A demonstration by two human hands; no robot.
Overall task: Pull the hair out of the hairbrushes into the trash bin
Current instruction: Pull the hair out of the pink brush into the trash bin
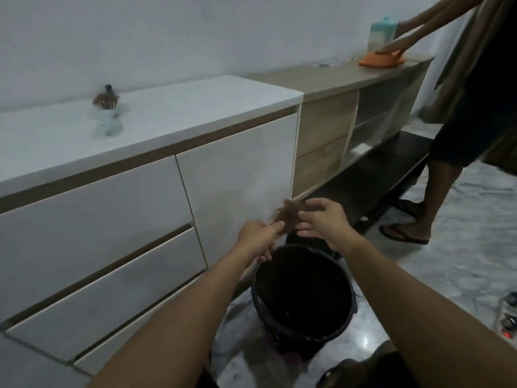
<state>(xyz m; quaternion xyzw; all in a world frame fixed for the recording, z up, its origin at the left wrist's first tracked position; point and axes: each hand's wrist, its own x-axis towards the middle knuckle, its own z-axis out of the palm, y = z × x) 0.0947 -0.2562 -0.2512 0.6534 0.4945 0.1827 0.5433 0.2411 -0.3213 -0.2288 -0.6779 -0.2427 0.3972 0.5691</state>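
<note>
A clump of brown hair [285,214] hangs between my two hands, just above the far rim of the black trash bin [303,336] on the floor. My left hand [258,238] pinches the clump's lower end. My right hand [321,219] grips its upper part with fingers spread. I cannot make out a brush in either hand. One hairbrush [106,100] with brown hair in its bristles lies far off on the white cabinet top [195,107], at the back left.
White drawer fronts [112,233] stand close on the left of the bin. Another person [458,152] stands at the right by the wooden shelf unit [335,79], hands on an orange cloth [382,59]. Small objects [507,317] lie on the marble floor at right.
</note>
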